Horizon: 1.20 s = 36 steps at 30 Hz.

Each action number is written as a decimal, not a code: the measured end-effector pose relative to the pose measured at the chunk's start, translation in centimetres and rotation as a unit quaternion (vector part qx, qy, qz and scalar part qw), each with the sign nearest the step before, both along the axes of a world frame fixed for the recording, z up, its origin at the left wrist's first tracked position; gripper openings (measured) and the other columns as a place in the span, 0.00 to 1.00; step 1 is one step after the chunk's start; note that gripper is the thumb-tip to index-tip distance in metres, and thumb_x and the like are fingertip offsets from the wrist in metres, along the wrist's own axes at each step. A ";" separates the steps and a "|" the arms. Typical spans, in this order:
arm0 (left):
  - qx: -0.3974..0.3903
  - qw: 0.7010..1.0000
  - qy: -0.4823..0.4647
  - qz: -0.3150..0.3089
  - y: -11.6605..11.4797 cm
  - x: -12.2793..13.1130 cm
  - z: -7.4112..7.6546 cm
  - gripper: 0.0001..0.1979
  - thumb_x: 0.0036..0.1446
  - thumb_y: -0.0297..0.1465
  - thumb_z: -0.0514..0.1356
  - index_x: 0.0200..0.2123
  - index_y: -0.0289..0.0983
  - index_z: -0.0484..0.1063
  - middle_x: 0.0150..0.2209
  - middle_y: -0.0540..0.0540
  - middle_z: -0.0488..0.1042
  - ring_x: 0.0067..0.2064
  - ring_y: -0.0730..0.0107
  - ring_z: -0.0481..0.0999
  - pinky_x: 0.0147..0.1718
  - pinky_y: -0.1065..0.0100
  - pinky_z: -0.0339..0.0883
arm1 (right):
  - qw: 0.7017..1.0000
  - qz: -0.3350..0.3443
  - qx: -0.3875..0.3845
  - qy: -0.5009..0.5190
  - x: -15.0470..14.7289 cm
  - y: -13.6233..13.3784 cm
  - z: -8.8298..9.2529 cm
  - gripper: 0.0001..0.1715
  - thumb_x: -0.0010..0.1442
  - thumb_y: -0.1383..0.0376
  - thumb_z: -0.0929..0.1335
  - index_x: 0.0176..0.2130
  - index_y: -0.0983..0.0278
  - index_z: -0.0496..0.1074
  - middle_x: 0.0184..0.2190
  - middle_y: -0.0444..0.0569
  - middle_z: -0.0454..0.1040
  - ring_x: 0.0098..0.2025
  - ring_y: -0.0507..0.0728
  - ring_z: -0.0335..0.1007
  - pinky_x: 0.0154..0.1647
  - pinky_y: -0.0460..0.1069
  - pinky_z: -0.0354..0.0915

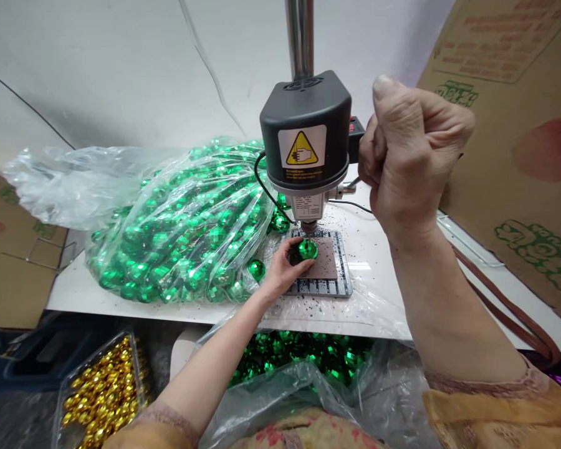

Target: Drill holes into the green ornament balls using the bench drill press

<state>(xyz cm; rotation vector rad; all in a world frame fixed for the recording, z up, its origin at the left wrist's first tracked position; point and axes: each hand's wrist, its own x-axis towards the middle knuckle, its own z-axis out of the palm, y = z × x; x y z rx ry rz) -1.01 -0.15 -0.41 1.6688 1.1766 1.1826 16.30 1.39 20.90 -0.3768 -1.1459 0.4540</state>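
A small black-topped drill press [306, 134] stands on the white table, a hand-warning label on its front. Under its chuck [309, 228], my left hand [283, 267] holds a shiny green faceted ball [308, 249] between thumb and fingers. The ball rests over a brown board [326, 262] on the slotted metal base [346, 284]; whether the bit touches it I cannot tell. My right hand [414, 146] is raised beside the motor housing, closed in a fist around the drill press lever [354, 182]. Most of that lever is hidden behind the fist.
A clear plastic bag [168, 231] of green faceted balls covers the table's left side. One loose ball [257, 269] lies near the base. Below the edge are more green balls [303, 355] and a bin of gold balls [103, 386]. Cardboard boxes [518, 125] flank the table. Dark shavings litter it.
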 end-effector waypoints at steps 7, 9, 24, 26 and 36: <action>0.046 0.998 0.048 0.011 -0.6 1.0 0.1 0.25 0.52 0.32 0.72 0.53 0.38 0.72 0.50 0.42 0.79 0.50 0.58 0.78 0.53 0.55 0.72 | 0.999 0.018 -0.051 0.000 0.2 0.4 0.9 0.32 0.51 0.53 0.76 0.13 0.61 0.58 0.09 0.36 0.53 0.12 0.45 0.45 0.15 0.49 0.39; 0.044 0.998 0.042 0.006 -0.7 1.2 0.1 0.26 0.52 0.32 0.71 0.54 0.39 0.72 0.50 0.43 0.79 0.50 0.59 0.79 0.52 0.56 0.73 | 0.997 0.023 -0.073 0.003 0.2 0.5 1.2 0.33 0.47 0.50 0.78 0.12 0.60 0.57 0.08 0.36 0.53 0.12 0.45 0.45 0.14 0.49 0.38; 0.027 0.999 0.020 -0.002 -0.8 1.3 0.4 0.26 0.53 0.31 0.72 0.54 0.38 0.71 0.50 0.42 0.79 0.52 0.57 0.79 0.53 0.58 0.73 | 0.994 -0.107 0.008 -0.029 -0.8 -2.2 -1.8 0.29 0.65 0.69 0.65 0.17 0.63 0.50 0.13 0.38 0.49 0.17 0.44 0.46 0.23 0.49 0.42; 0.029 0.999 0.019 0.000 -0.8 1.3 0.3 0.26 0.53 0.31 0.72 0.54 0.38 0.72 0.50 0.42 0.80 0.51 0.57 0.79 0.53 0.58 0.73 | 0.993 -0.116 0.009 -0.010 -1.0 -2.5 -2.4 0.29 0.64 0.69 0.65 0.17 0.63 0.48 0.13 0.38 0.46 0.16 0.44 0.44 0.23 0.50 0.41; 0.044 0.999 0.021 -0.004 -0.8 1.3 0.2 0.25 0.53 0.31 0.72 0.54 0.39 0.71 0.49 0.43 0.79 0.50 0.59 0.79 0.51 0.59 0.73 | 0.985 -0.156 0.056 -0.048 0.2 -2.8 -5.5 0.35 0.64 0.61 0.68 0.15 0.64 0.46 0.12 0.39 0.48 0.16 0.45 0.46 0.23 0.50 0.48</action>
